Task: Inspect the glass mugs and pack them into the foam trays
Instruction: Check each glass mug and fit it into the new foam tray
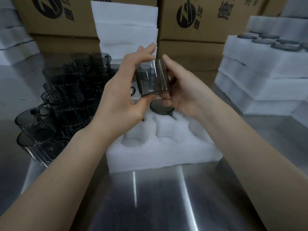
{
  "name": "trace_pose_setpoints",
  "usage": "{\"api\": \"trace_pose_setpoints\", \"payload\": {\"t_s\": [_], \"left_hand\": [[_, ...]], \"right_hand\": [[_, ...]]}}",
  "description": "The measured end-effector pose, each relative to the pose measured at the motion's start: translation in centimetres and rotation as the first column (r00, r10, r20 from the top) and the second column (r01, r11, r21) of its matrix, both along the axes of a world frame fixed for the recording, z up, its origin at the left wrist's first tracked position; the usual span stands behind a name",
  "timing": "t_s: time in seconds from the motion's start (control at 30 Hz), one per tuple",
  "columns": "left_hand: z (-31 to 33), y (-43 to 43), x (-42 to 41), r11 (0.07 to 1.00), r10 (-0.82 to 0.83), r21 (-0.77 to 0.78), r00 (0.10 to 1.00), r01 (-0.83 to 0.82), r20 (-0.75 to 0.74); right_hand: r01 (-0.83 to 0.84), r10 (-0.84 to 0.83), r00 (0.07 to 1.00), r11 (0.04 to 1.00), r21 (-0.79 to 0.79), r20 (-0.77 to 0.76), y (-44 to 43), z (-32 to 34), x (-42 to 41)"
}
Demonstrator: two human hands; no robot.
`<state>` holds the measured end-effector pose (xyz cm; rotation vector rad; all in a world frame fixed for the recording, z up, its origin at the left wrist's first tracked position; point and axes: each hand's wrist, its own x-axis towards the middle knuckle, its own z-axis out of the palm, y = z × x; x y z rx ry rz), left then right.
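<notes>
Glass mug [151, 78]: both hands are pinching it, left hand [123, 90] and right hand [181, 90], above the foam tray [150, 155], raising it clear for inspecting; near pockets awaiting mugs.

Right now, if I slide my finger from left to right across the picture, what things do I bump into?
Pile of smoky glass mugs → left hand → the mug being held → right hand → stack of filled foam trays.
</notes>
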<state>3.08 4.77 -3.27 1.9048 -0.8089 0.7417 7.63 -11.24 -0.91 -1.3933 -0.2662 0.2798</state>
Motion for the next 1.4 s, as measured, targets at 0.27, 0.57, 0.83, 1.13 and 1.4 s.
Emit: {"api": "trace_pose_setpoints", "payload": {"t_s": [0.27,0.57,0.83,1.13,1.4], "left_hand": [[-0.1,-0.1,0.0,0.999,0.051,-0.012,0.999,-0.051,0.002],[-0.2,0.1,0.2,0.988,0.017,-0.153,0.998,-0.027,-0.066],[-0.2,0.0,0.3,0.965,-0.077,-0.262,0.978,0.024,-0.192],[0.1,0.0,-0.3,0.965,0.263,-0.004,0.962,-0.263,0.07],[0.4,0.0,-0.2,0.948,0.293,-0.152,0.953,-0.28,0.07]], "right_hand": [[-0.07,0.09,0.992,0.974,0.215,-0.084,0.3,0.3,-0.5],[-0.255,0.291,0.955,0.9,0.353,-0.053,0.1,0.4,-0.4],[-0.223,0.243,0.97,0.875,0.43,0.009,0.3,0.6,-0.9],[-0.146,0.153,0.988,0.966,0.212,-0.014,0.0,0.7,-0.9],[-0.274,0.278,0.957,0.96,0.06,-0.085,0.6,0.9,-1.4]]}}
